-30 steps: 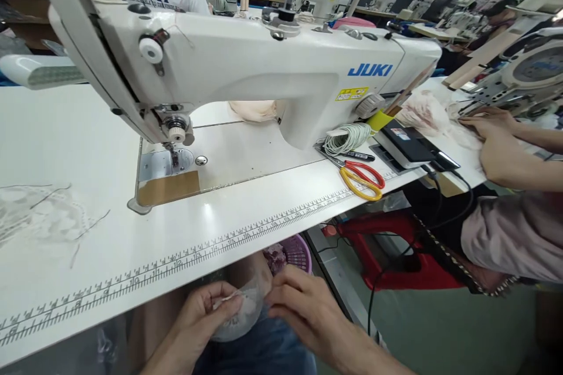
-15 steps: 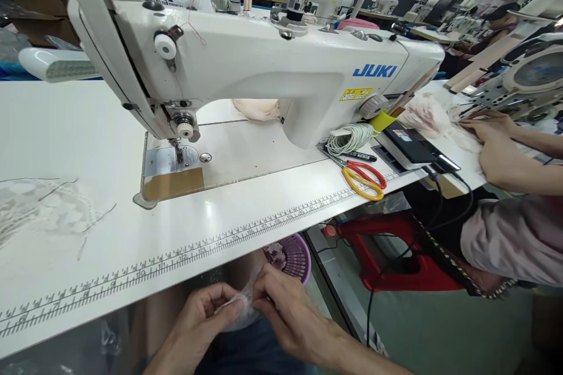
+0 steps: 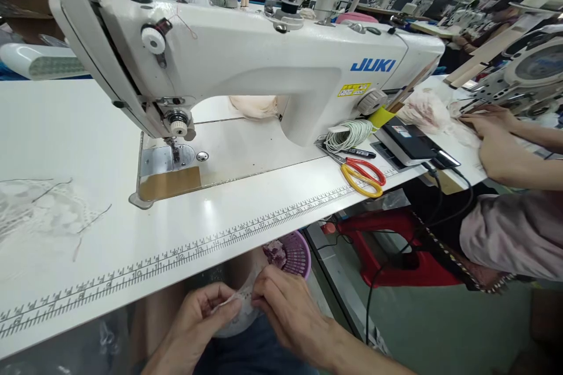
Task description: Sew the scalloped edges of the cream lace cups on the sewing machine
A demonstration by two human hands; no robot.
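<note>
Below the table's front edge, a piece of thin white lace fabric [image 3: 240, 319] is stretched between my two hands over my lap. My left hand [image 3: 200, 319] pinches it between thumb and fingers. The fingertips of my right hand [image 3: 288, 310] are closed on its other side; part of the fabric is hidden behind them. Above stands a white JUKI sewing machine [image 3: 246, 47], its presser foot [image 3: 176, 155] over the metal needle plate with no fabric under it. On the tabletop at the left lies more white lace [image 3: 39, 217] with loose dark threads.
Scissors [image 3: 363, 177] with red and yellow handles lie beside a coil of pale cord [image 3: 349, 136] and a black power bank [image 3: 407, 143]. A purple basket [image 3: 301, 255] stands below the table. At the right, a co-worker's hands [image 3: 492, 129] handle pale fabric [image 3: 426, 111].
My hands have spread slightly apart, and more of the lace shows between them. The view has shifted a little, so the machine appears slightly further left.
</note>
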